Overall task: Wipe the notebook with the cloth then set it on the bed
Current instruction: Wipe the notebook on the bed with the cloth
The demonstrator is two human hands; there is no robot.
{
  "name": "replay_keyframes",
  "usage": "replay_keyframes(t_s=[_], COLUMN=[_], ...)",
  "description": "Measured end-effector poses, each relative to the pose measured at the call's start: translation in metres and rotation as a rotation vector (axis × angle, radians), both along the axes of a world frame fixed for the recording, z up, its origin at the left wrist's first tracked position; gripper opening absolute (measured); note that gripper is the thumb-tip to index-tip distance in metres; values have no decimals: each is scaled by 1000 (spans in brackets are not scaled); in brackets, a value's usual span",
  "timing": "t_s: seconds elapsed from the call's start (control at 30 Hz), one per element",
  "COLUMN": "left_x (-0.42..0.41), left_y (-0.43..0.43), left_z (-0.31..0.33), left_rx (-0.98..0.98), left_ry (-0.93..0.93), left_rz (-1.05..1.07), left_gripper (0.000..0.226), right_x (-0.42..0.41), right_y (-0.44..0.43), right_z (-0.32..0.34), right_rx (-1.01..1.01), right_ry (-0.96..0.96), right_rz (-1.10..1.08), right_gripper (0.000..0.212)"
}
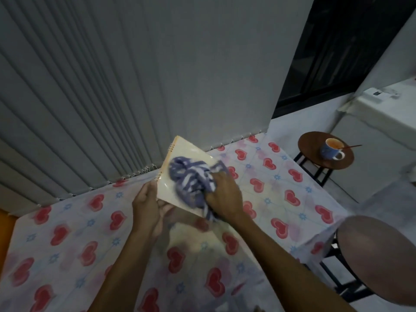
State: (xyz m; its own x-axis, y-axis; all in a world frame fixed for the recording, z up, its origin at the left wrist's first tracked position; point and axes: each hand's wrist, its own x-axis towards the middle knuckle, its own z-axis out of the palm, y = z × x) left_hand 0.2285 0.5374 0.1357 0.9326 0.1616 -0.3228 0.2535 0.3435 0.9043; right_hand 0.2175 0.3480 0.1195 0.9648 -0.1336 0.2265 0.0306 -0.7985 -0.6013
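Observation:
A pale, glossy spiral-bound notebook (180, 154) is held tilted above the bed (67, 233), its wire binding along the left edge. My left hand (146, 203) grips its lower left corner from beneath. A bunched blue-and-white striped cloth (191, 181) lies pressed on the cover, blurred. My right hand (222, 194) clutches the cloth at the notebook's lower right part. The bed carries a white sheet printed with red hearts and small blue flowers.
Grey vertical blinds (112, 86) hang right behind the bed. A small round brown stool (315, 163) at the right holds a blue cup (333, 149) with a stick in it. A second round stool (378, 255) stands near right. A white appliance (382, 122) sits far right.

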Motion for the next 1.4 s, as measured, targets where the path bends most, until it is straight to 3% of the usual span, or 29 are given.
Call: replay_keyframes(t_s=[0.07,0.23,0.3,0.43,0.5,0.57,0.63,0.73,0.77,0.83,0.9,1.0,1.1,1.27,1.4], left_x=[0,4,5,-5,-6,-3,0,5,-5,-12,-6,-9,-7,-7,-4], left_y=[5,6,5,7,4,3,4,12,19,17,5,19,18,36,40], left_z=[4,10,12,10,7,12,18,7,8,13,8,4,-5,-7,-9], left_rx=[11,196,172,207,215,181,195,378,270,166,258,189,230,240,253], left_ry=[-20,-27,-38,-56,-64,-72,-65,125,176,255,50,-46,-42,3,2], left_rz=[-9,-48,-98,-199,-224,-189,-152,-99,-149,-136,-192,-168,-177,-98,-71], left_gripper=[23,29,28,27,26,27,25,31,34,30,27,29,24,29,29], right_x=[1,-37,-26,25,37,30,0,-36,-32,-9,19,43,47,35,14], right_y=[-8,44,33,-20,-27,-6,31,59,54,38,13,-16,-32,-65,-56], right_z=[-1,-12,-7,16,23,27,17,3,2,9,16,15,8,12,30], right_rx=[7,-187,-157,131,148,54,-66,-139,-145,-103,27,182,55,-244,-239], right_ry=[104,-71,-113,73,79,15,-92,-154,-183,-187,-104,100,124,-32,-114], right_rz=[-85,267,178,-210,-236,-136,35,307,319,201,-30,-240,-269,-314,-276], right_gripper=[15,47,39,2,8,3,21,41,41,35,21,16,21,40,55])
